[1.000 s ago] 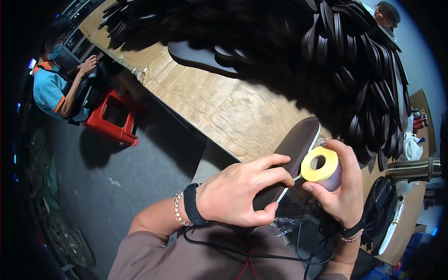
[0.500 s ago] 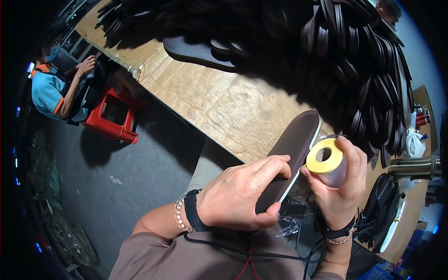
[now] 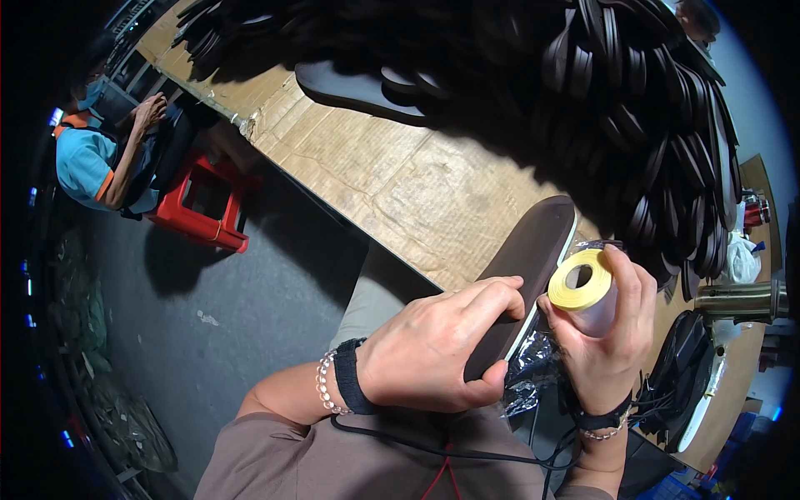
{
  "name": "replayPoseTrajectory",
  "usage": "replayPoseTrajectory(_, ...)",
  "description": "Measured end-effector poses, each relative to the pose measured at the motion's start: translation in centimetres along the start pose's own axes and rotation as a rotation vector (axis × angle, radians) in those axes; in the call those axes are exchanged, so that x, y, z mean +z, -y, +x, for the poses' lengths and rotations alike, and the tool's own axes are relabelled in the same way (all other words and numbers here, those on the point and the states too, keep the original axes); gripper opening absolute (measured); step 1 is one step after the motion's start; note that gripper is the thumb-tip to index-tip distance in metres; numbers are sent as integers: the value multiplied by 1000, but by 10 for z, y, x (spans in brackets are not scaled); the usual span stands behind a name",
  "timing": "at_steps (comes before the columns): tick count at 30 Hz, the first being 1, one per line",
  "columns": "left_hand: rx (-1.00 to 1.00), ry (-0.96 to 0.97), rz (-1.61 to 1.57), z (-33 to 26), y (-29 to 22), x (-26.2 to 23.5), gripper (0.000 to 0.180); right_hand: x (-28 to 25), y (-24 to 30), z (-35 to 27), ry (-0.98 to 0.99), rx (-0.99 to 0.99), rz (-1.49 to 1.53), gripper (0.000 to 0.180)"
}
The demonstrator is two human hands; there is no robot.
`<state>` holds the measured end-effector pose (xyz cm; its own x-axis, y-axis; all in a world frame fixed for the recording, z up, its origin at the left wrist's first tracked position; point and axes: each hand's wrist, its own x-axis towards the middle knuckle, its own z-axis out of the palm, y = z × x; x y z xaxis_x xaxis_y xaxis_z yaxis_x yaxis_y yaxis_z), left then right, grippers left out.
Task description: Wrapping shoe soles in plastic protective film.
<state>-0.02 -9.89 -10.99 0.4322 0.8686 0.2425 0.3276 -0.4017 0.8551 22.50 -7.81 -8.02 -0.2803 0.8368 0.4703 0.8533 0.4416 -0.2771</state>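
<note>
My left hand (image 3: 446, 337) is closed around a dark brown shoe sole (image 3: 533, 242) with a pale strip along its right edge. The sole is tilted, its far end reaching over the cardboard-covered table. Just right of it, my right hand (image 3: 608, 333) grips a roll of yellow tape (image 3: 581, 281), the ring-shaped end facing up. The roll's near side lies close against the sole's pale edge; whether they touch is hard to tell. Crinkled clear plastic film (image 3: 527, 375) hangs below the roll, between my hands.
A big heap of dark soles (image 3: 633, 133) covers the table's far and right parts. One sole (image 3: 350, 92) lies on the cardboard (image 3: 400, 183). At the right stands a metal cylinder (image 3: 737, 300). At left, a masked person (image 3: 87, 162) sits near a red stool (image 3: 200, 204).
The sole and my left hand have shifted slightly to the right. More of the plastic film shows below the roll. The grips stay the same.
</note>
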Motion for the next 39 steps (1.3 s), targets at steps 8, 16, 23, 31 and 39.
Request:
replayPoseTrajectory(8,-1,21,19,1,-3,2,49,1,1,-1,19,28,-21,77)
replayPoseTrajectory(16,6,59,112,6,-4,0,52,1,-13,4,99,-17,7,79)
replayPoseTrajectory(23,-41,122,141,11,-10,-4,57,-7,-20,10,193,-8,55,86)
replayPoseTrajectory(31,-81,152,139,11,-12,-5,58,-4,-24,16,-18,36,46,73)
replayPoseTrajectory(39,-75,150,142,10,-12,-4,59,2,-19,14,-10,36,-104,75)
